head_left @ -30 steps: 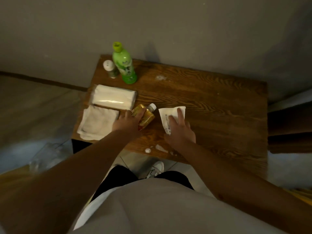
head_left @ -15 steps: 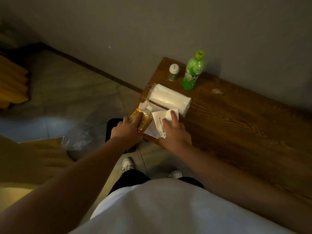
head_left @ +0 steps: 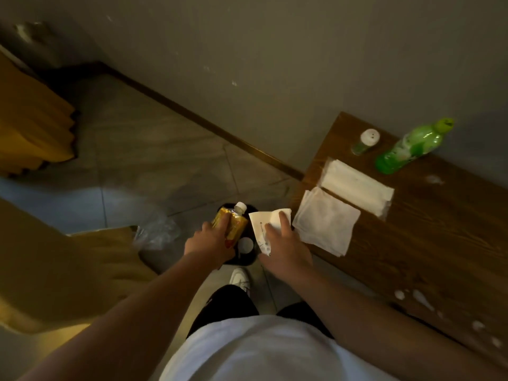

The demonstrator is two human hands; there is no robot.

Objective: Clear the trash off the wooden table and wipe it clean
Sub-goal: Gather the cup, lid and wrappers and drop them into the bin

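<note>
My left hand (head_left: 209,243) grips a small yellow bottle (head_left: 232,224) with a white cap, held over a black bin (head_left: 244,258) on the floor left of the wooden table (head_left: 439,229). My right hand (head_left: 286,246) holds a white paper wrapper (head_left: 261,226) beside the bottle, also above the bin. On the table's left end lie a folded white cloth (head_left: 327,224) and a white tissue pack (head_left: 357,185). White spill spots (head_left: 420,298) dot the table's front edge, and a white smear (head_left: 435,179) lies near the back.
A green bottle (head_left: 409,147) and a small white-capped shaker (head_left: 367,141) stand at the table's back by the wall. A clear plastic bag (head_left: 156,232) lies on the floor left of the bin. Yellow furniture (head_left: 33,127) stands at far left. My shoe (head_left: 240,279) is beside the bin.
Both hands lifted the bottle and the wrapper off the table and carried them left, past the table's edge to above the bin. My view turned left and down.
</note>
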